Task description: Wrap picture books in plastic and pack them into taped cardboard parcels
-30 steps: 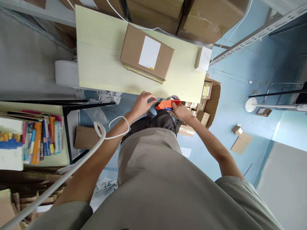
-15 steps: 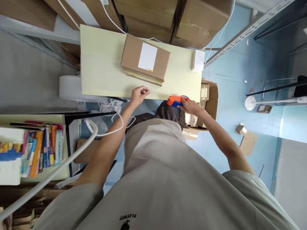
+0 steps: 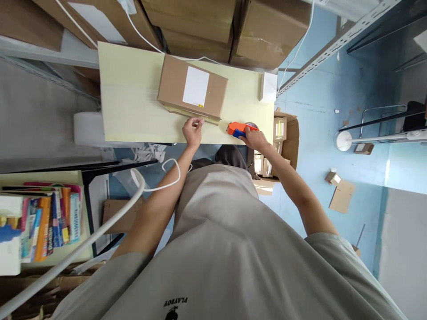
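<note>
A taped cardboard box point(image 3: 216, 95) with a white label point(image 3: 196, 86) on top rests on the pale yellow table point(image 3: 130, 102). At its near lower edge is my left hand point(image 3: 192, 131), thumb and fingers pinched together; whatever they hold, if anything, is too small to make out. My right hand point(image 3: 256, 139) grips an orange and blue tape dispenser point(image 3: 237, 129) by its handle, over the table's near edge and to the right of the box. The dispenser's roll is partly visible behind it.
A small white box point(image 3: 268, 87) stands at the table's right end. Large cartons point(image 3: 271, 33) line the back. Beside the table on the right is an open carton point(image 3: 292, 142) with smaller boxes. A white cable point(image 3: 100, 226) crosses on the left, near several books point(image 3: 43, 226).
My left hand has moved up to the box's near edge. The tape dispenser in my right hand has come up over the table. The view has shifted slightly.
</note>
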Demonstrator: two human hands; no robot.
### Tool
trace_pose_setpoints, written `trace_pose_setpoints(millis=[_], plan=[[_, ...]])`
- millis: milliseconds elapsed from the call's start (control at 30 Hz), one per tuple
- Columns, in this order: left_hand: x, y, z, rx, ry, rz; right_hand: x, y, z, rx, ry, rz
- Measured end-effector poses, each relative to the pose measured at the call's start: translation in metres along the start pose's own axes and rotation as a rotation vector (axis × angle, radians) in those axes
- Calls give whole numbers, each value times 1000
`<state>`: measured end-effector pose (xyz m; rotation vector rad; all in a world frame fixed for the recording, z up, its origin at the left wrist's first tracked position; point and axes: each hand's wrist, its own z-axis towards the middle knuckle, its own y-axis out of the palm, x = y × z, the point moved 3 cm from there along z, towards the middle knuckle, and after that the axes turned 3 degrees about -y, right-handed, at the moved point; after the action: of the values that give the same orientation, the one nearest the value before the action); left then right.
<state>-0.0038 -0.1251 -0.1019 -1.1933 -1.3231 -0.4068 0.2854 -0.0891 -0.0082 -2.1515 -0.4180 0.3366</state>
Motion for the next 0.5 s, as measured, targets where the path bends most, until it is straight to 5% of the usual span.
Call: trace_pose_setpoints(millis=[133,333,500], plan=[[6,9,-1,76,-123,-82,-3,-4,3,-23,21,8],[25,25,-16,288,-532,-517,-13,-8,-4,-88,29,-35],[58,62,-27,309,-773,-723,-15,-11,-7,-152,3,-91]])
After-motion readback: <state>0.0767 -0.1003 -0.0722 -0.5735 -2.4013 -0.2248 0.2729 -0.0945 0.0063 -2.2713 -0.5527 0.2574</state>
